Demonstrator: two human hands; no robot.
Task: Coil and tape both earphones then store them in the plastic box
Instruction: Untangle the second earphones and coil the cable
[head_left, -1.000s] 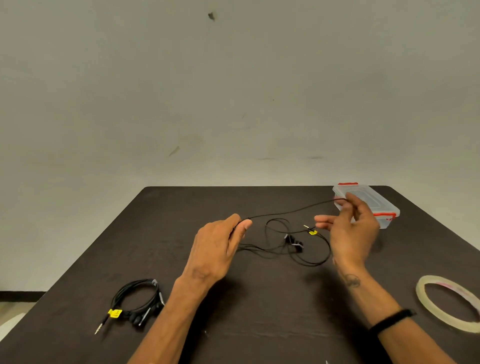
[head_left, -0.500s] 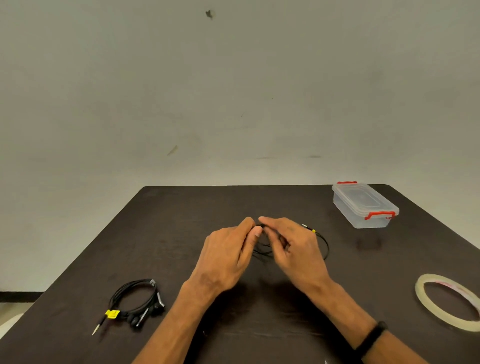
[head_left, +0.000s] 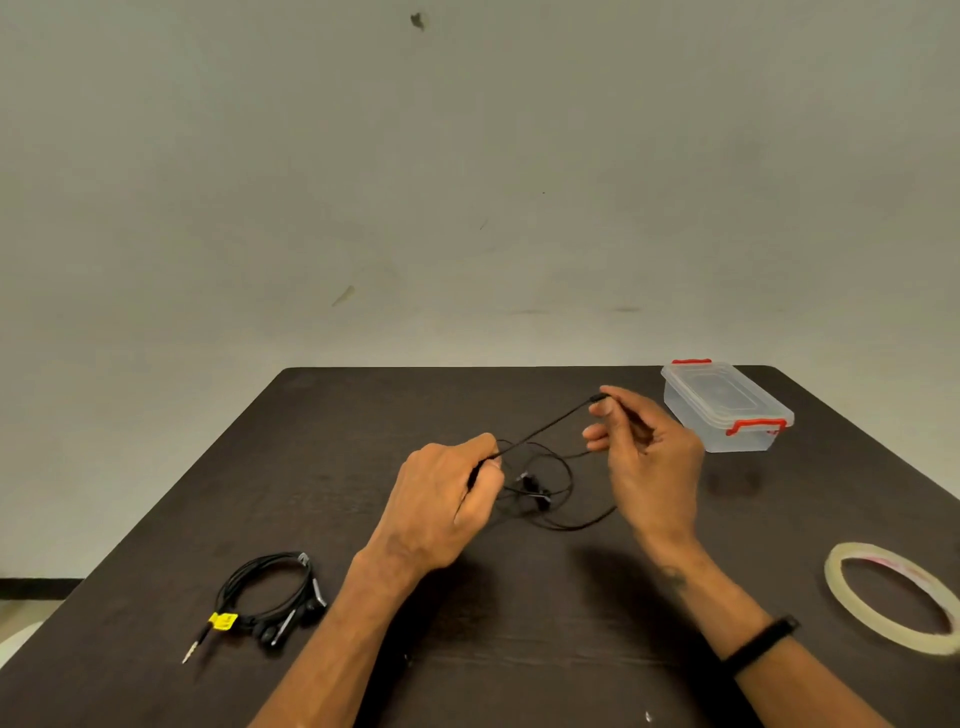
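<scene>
The dark table (head_left: 322, 457) carried everything, and both hands worked above its middle. The plastic box (head_left: 727, 410) stood just beyond the right hand (head_left: 649, 467), its lid seated and its red clips (head_left: 756, 426) apparently down; it was probably parked within reach because storing comes last. The tape roll (head_left: 893, 597) lay flat, near and outward of the right forearm, handy for binding a coil once wound. The coiled earphone (head_left: 270, 597) rested well to the near left of the left hand (head_left: 441, 504), already gathered into a loop with a yellow tag (head_left: 223, 621) by its plug (head_left: 192, 647); whether tape held it could not be told.

The loose earphone (head_left: 545, 499) lay between the two hands, its slack curling on the table with the buds (head_left: 535, 488) in the middle of the curls. The left hand was closed, thumb and fingers pinching the cord at one point, most likely as the anchor for the coil. The right hand was raised, thumb and forefinger pinching the cord farther along beside a small dark lump (head_left: 597, 398), the other fingers loosely curled. The stretch of cord between the pinches ran taut and off the table, which suggests the person was drawing out a length to lay as the next loop.
</scene>
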